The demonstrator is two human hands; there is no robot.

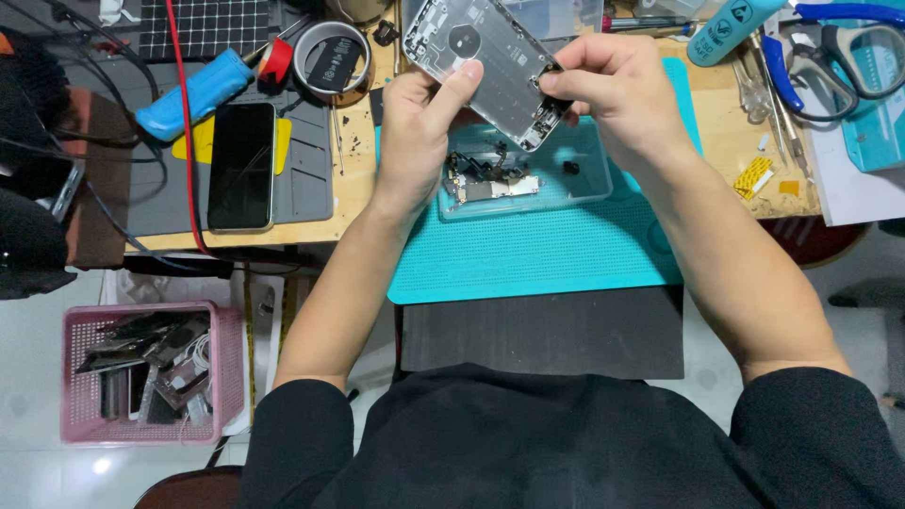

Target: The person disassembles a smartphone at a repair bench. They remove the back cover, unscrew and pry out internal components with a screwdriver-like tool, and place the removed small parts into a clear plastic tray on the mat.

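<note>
Phone shell, silver, gutted, inner side up, held tilted in the air above the clear tray, between both hands. Left hand grips the shell's lower left edge, thumb laid across its inner face, fingers behind. Right hand closed in a pinch at the shell's lower right end, fingertips on a small dark part there; cannot tell if the part is loose or attached. Both hands close together, the shell bridging them.

Tray sits on the teal mat, directly under the shell; holds loose boards, flex parts, and a small black bit at right. Dark pad lies at the mat's near edge.

Left on the counter: black phone screen up on a grey mat, yellow piece under it, blue tool just above, red cable running down past the phone. Tape roll near the shell's upper left. Right: blue scissors, teal bottle, tweezers, yellow strip.

Pink basket of scrap phone parts on the floor, lower left, well apart from the hands. Nothing sits between the hands and the tray; the forearms cover part of the teal mat.
</note>
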